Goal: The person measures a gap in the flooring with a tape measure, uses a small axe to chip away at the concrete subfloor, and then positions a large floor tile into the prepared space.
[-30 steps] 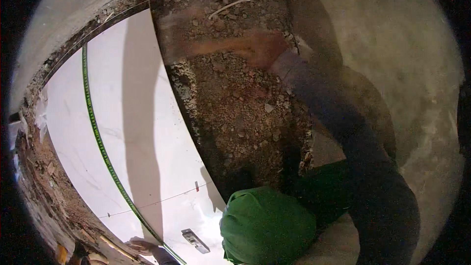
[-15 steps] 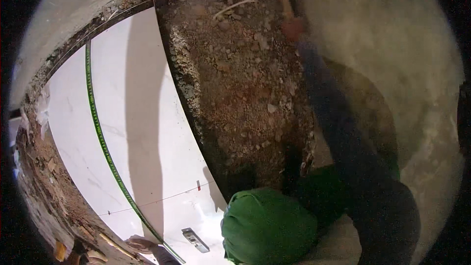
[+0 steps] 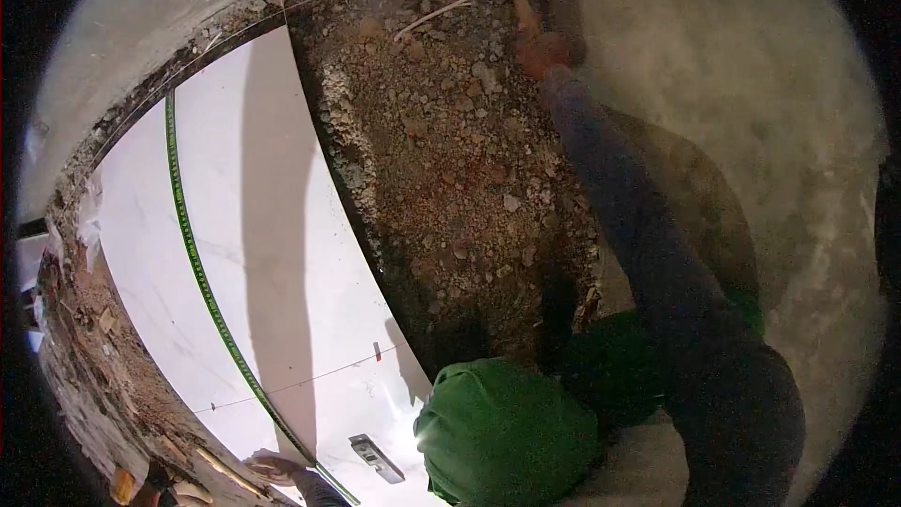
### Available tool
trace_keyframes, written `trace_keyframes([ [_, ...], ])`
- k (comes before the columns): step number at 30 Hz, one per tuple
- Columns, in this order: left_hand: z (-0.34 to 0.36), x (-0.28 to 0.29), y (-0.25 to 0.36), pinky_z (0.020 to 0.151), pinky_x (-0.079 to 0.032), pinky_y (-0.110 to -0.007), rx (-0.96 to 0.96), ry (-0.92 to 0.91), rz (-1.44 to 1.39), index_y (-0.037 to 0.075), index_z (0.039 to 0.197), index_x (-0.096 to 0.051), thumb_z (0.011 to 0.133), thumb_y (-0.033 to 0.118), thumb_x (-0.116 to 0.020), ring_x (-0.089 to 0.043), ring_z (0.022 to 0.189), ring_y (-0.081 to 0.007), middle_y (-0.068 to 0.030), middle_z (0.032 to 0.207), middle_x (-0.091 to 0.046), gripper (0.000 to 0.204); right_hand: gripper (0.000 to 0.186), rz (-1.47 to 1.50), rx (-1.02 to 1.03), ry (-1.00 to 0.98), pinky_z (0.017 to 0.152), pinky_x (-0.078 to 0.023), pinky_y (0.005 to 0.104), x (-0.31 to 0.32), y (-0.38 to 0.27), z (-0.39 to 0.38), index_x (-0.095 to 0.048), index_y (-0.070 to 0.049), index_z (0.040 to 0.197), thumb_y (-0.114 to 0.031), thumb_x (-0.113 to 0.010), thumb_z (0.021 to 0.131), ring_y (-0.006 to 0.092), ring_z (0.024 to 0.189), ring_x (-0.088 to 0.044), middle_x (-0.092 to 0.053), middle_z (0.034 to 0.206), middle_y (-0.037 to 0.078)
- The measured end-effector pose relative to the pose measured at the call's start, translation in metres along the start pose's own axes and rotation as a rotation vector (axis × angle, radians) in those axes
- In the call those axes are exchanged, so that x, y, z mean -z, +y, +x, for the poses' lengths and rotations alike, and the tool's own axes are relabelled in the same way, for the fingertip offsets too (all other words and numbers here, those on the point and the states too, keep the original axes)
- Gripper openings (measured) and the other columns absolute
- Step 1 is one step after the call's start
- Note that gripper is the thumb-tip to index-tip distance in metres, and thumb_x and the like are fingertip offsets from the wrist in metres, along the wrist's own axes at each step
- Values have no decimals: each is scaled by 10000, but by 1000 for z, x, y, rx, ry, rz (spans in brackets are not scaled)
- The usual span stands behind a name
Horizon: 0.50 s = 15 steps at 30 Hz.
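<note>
My left hand (image 3: 272, 468) lies at the near left edge of a large white tile (image 3: 216, 253), fingers stretched out and apart from any tool. A green measuring tape (image 3: 197, 268) runs the length of the tile and passes beside my left wrist. Far off at the upper right, my right hand (image 3: 547, 52) reaches over the border of gravelly soil (image 3: 450, 160) and grey concrete. Its fingers seem stretched forward, with nothing plainly held; the hand is dim and a little blurred. A small grey level (image 3: 376, 459) rests on the tile near my knee.
My green-clothed knee (image 3: 507, 432) is beside the tile's near right corner. A thin string with a small red tag (image 3: 377, 351) crosses the tile. Concrete (image 3: 713, 56) spreads to the right. A pale stick (image 3: 432, 17) lies on the soil; rubble (image 3: 122, 357) lines the left.
My right hand has shifted slightly to the left and away from the concrete. My left hand stays at the tile's edge. The tape and level lie as before, with the view slightly moved.
</note>
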State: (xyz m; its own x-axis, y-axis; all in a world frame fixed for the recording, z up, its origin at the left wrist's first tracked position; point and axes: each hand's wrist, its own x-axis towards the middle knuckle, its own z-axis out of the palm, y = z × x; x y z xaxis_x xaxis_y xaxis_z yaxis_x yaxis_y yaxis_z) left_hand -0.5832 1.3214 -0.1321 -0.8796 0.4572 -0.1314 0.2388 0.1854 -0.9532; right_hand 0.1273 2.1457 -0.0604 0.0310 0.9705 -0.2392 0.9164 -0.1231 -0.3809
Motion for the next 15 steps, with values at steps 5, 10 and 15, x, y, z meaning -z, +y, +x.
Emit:
trace_keyframes([
  [5,15,-55,-9,1267,-303,-486,53,207,-11,123,1599,-369,1098,320,-412,-309,1551,-323,-149,1637,-366,540,588,111,300,-169,461,-354,444,22,-62,-73,-692,-33,1004,-592,-516,1061,165,513,-482,-547,651,37],
  [10,-21,-30,5,1294,-266,-434,-44,-26,-115,69,1623,-280,1114,298,-394,-327,1547,-272,-152,1668,-340,569,605,-94,450,103,438,-346,424,46,-31,-94,-725,-32,1001,-603,-533,1054,152,496,-474,-565,633,43],
  [15,0,-35,38,1254,-307,-474,83,541,-178,132,1580,-368,1104,376,-413,-354,1525,-286,-145,1656,-361,538,485,-88,121,23,503,-436,453,-2,14,-62,-707,-34,1121,-499,-648,998,223,554,-544,-637,751,92],
])
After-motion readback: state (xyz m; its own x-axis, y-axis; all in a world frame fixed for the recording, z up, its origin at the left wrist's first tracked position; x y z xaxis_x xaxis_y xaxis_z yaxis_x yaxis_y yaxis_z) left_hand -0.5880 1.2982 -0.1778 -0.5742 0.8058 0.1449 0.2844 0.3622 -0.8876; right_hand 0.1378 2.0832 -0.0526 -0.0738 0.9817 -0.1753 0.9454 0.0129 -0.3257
